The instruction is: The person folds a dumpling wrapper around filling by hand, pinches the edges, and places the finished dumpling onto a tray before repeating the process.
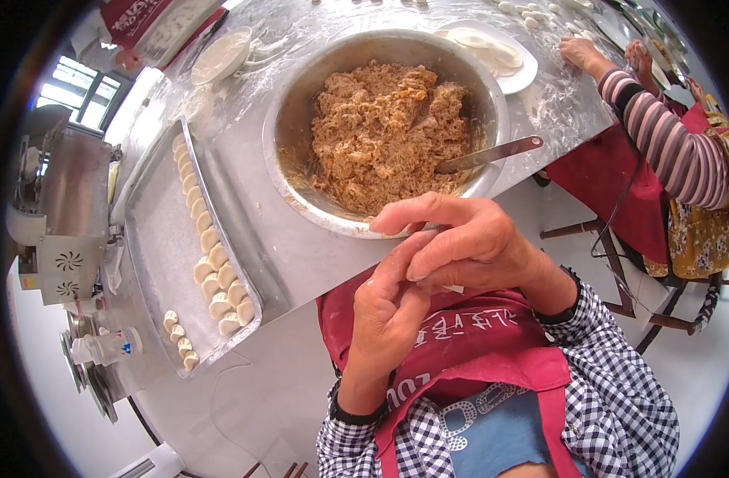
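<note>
My left hand (pixel 387 315) and my right hand (pixel 472 247) meet in front of the red apron, near the rim of a large metal bowl (pixel 280 171). Their fingers are bent and pressed together; whatever lies between them is hidden, though a small pale edge shows under the right fingers. The bowl holds a brown minced filling (pixel 380 127), and a metal utensil (pixel 492 154) sticks out to the right. Left of the bowl, a metal tray (pixel 161 239) carries a line of white dumplings (pixel 209 239) and a smaller group near its front corner.
Behind the bowl at the right stands a white plate (pixel 524 76) of flat wrappers. A floury round dish (pixel 222 56) lies at the back left. Another person's striped sleeve (pixel 659 135) and hands are at the right. A metal machine (pixel 76 183) stands far left.
</note>
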A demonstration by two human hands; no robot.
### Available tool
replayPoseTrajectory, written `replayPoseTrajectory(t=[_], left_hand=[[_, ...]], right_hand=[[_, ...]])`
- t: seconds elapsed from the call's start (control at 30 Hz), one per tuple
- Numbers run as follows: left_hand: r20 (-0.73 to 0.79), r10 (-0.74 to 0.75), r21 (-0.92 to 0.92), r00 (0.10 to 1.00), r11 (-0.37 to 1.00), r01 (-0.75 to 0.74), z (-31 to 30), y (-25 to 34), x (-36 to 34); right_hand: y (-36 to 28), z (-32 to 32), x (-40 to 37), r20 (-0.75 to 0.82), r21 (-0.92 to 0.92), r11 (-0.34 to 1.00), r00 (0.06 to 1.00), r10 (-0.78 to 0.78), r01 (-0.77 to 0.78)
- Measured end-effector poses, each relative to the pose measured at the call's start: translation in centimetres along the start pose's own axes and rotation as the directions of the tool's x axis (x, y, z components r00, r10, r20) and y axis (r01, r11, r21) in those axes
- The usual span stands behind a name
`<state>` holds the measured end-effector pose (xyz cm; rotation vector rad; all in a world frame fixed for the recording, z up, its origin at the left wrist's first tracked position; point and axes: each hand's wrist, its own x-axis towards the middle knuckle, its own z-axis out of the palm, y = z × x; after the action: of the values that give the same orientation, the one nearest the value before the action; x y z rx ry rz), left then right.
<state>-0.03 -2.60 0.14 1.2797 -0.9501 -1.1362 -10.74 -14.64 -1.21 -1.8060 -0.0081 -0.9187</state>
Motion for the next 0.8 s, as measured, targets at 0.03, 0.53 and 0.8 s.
replayPoseTrajectory(t=[0.03,0.53,0.8], left_hand=[[0.0,0.0,0.0,1.0,1.0,0.0,0.1,0.1,0.0],[0.017,-0.025,-0.052,1.0,0.998,0.026,-0.4,-0.3,-0.1],[-0.007,-0.012,-0.244,1.0,0.97,0.01,-0.1,-0.4,0.1]], right_hand=[[-0.1,-0.1,-0.1,0.027,0.04,0.998,0.999,0.044,-0.045],[-0.2,-0.3,0.2,0.04,0.009,0.999,0.999,0.033,-0.033],[0.2,0.2,0.0,-0.038,0.019,1.0,0.999,0.007,-0.006]])
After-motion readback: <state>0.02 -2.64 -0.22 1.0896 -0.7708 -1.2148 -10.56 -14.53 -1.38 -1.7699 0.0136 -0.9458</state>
